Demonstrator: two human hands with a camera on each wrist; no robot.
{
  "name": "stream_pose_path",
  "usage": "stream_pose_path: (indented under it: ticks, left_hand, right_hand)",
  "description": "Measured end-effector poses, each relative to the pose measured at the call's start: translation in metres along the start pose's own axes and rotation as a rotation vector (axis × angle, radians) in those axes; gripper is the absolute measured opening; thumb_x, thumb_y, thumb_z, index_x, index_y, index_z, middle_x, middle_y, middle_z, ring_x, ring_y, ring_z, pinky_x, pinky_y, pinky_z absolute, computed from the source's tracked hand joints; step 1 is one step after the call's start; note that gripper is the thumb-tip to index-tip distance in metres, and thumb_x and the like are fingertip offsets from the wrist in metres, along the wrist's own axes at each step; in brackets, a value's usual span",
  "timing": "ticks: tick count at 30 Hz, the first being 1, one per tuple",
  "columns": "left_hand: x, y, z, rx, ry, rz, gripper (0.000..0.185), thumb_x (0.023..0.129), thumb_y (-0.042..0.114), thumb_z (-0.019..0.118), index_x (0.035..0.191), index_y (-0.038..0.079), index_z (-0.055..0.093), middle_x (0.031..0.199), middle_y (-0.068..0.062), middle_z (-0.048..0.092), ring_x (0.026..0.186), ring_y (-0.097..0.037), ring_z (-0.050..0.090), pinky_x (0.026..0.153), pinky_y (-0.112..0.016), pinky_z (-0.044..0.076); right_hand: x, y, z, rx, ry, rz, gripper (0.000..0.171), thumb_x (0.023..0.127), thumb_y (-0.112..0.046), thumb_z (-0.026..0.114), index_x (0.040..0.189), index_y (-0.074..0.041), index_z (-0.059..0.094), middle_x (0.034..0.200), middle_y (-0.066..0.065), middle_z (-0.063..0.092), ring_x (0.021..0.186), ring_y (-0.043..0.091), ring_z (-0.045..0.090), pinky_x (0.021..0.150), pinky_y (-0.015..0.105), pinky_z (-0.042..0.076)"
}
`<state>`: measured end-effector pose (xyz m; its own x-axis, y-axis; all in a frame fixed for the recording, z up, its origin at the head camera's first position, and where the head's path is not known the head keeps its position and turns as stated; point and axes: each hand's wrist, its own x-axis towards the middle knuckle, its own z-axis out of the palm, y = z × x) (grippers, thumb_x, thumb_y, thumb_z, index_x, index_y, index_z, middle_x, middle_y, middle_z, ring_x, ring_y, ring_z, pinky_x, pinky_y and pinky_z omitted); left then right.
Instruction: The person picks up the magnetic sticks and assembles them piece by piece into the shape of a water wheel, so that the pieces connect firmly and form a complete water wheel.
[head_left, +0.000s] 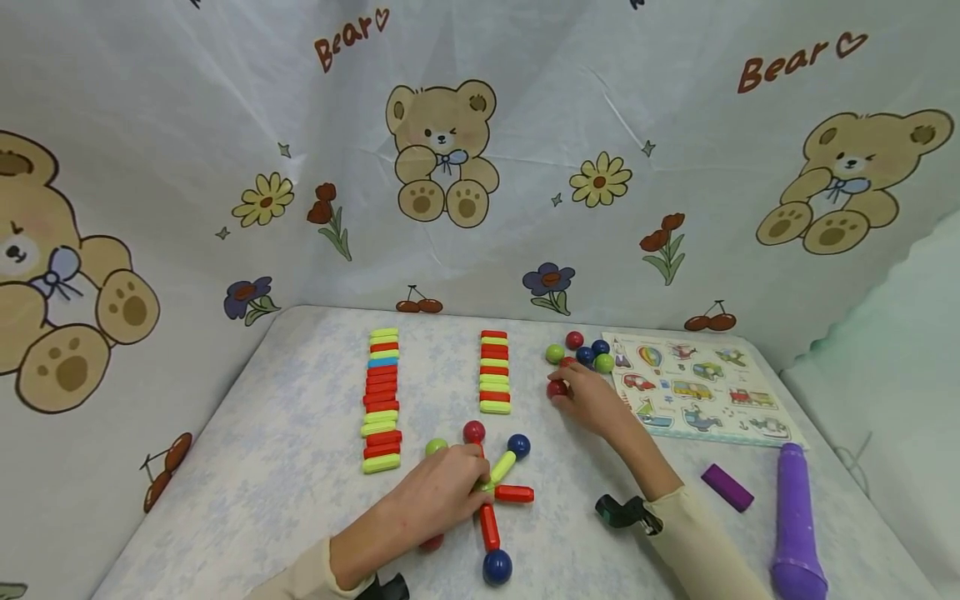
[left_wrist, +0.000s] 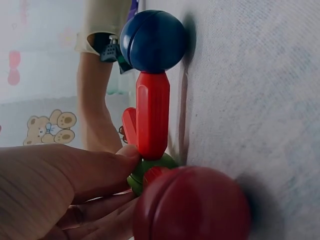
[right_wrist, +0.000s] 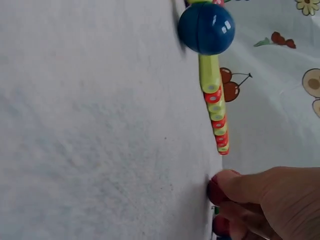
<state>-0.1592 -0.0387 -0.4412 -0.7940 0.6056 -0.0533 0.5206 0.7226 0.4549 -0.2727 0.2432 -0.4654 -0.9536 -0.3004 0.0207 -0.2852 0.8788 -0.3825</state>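
My left hand [head_left: 446,487] holds the green ball [left_wrist: 134,184] at the hub of a star-shaped magnetic build. Red and yellow-green rods spread from the hub, and blue, red and green balls cap several of them. One red rod [head_left: 514,494] pointing right has a bare end. A blue ball [left_wrist: 153,41] tips the red rod [left_wrist: 152,115] nearest me, and another red ball [left_wrist: 192,205] is close to the left wrist camera. Over at the loose balls, my right hand [head_left: 588,402] pinches a red ball [head_left: 557,389] between thumb and fingers at the tabletop.
Behind the right hand lie loose balls, among them a blue ball [head_left: 601,347] and a green ball [head_left: 603,363]. Two columns of rods, a long one [head_left: 382,396] and a shorter one [head_left: 495,372], lie farther back. At right are a picture board [head_left: 701,387], a purple block [head_left: 727,487] and a purple microphone-shaped object [head_left: 795,517].
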Motion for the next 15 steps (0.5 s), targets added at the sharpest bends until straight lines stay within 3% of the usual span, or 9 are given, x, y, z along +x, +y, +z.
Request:
stream_pose_path:
  ticks: [2,5,10,15]
  left_hand:
    - [0.000,0.000,0.001,-0.007,0.001,0.001,0.017,0.090,0.023,0.090,0.102,0.012,0.084,0.082,0.010,0.062,0.067,-0.001,0.054,0.063,-0.013,0.050]
    - [0.000,0.000,0.000,-0.019,0.002,0.005,0.018,0.091,0.021,0.090,0.106,0.013,0.084,0.085,0.010,0.066,0.071,0.000,0.055,0.067,-0.014,0.052]
    - [0.000,0.001,0.001,-0.032,0.012,0.006,0.018,0.092,0.020,0.089,0.107,0.013,0.085,0.087,0.008,0.068,0.073,0.000,0.056,0.067,-0.014,0.053]
    - [0.001,0.001,0.004,-0.034,0.040,0.014,0.016,0.091,0.019,0.089,0.105,0.012,0.086,0.085,0.007,0.067,0.071,-0.001,0.054,0.064,-0.014,0.051]
  right_hand:
    - [-0.008,-0.002,-0.003,0.048,-0.055,0.035,0.037,0.096,-0.015,0.084,0.129,-0.006,0.072,0.115,0.009,0.070,0.094,0.022,0.062,0.084,0.036,0.060]
    - [-0.024,-0.008,-0.012,0.121,-0.170,0.004,0.033,0.093,-0.017,0.087,0.121,-0.010,0.073,0.102,0.000,0.069,0.090,0.017,0.062,0.078,0.031,0.057]
    - [-0.047,-0.020,-0.025,0.203,-0.385,-0.154,0.030,0.092,-0.019,0.088,0.117,-0.015,0.073,0.101,-0.005,0.068,0.089,0.016,0.063,0.078,0.028,0.056]
    - [-0.058,-0.032,-0.028,0.268,-0.521,-0.180,0.031,0.089,-0.021,0.091,0.111,-0.021,0.070,0.100,-0.008,0.066,0.087,0.014,0.065,0.077,0.027,0.056]
